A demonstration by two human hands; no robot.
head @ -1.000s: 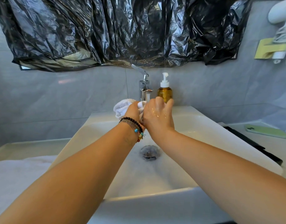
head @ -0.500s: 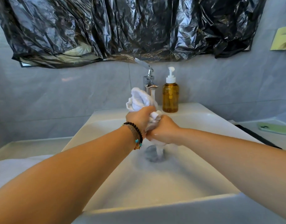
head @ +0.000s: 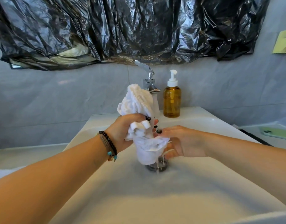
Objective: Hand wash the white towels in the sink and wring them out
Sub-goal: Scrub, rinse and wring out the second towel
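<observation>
Right hand [head: 184, 141] since loosened, fingers now open beside towel [head: 143, 126]; your left hand [head: 124, 131] grips middle, long axis upright over drain [head: 156, 167].

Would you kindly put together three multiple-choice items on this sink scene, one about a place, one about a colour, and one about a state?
1. Where does the soap bottle stand?
A. On the sink's back ledge, to the right of the faucet
B. In the sink basin
C. On the floor

2. What colour is the bottle's body?
A. Blue
B. Amber
C. Clear green

3. What is the left hand doing?
A. Resting flat on the sink rim
B. Turning the faucet lever
C. Gripping the white towel

Key: 1 A, the bottle sits on the ledge of the sink beside the faucet. 2 B, the body is amber under a white pump. 3 C, the fingers curl round the towel's middle, while water drips from its lower end onto the drain.
</observation>
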